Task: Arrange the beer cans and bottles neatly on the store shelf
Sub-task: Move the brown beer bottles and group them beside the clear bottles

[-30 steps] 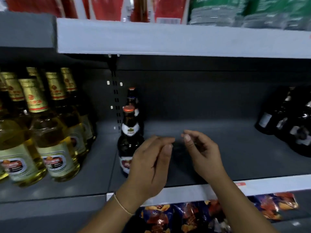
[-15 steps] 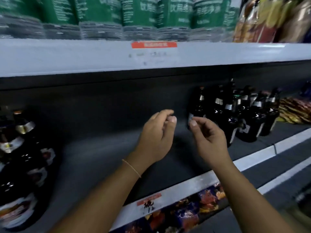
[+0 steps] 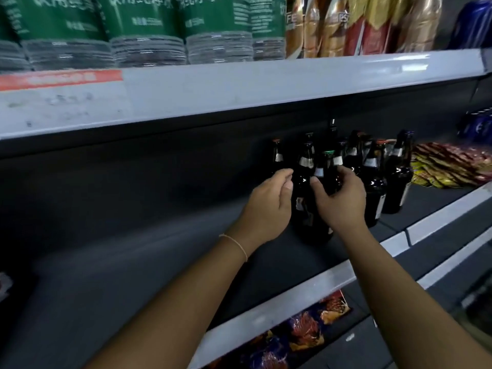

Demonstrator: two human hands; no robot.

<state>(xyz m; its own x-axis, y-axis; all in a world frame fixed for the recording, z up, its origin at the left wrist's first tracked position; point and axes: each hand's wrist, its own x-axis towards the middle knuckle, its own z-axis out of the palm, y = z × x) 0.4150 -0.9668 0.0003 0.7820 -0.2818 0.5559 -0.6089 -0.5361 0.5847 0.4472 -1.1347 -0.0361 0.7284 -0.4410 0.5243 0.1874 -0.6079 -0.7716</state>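
A cluster of dark beer bottles [image 3: 372,169] stands upright on the shelf [image 3: 159,262]. The green-capped bottle [image 3: 326,169] is apparently wrapped by the right hand [image 3: 339,198]; the left hand [image 3: 269,206], fingers loosely curled and empty, is just beside.

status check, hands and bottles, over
Left hand open beside dark glass bottles. Right hand curling round green-capped dark bottle, grip unconfirmed. Nothing blocking.
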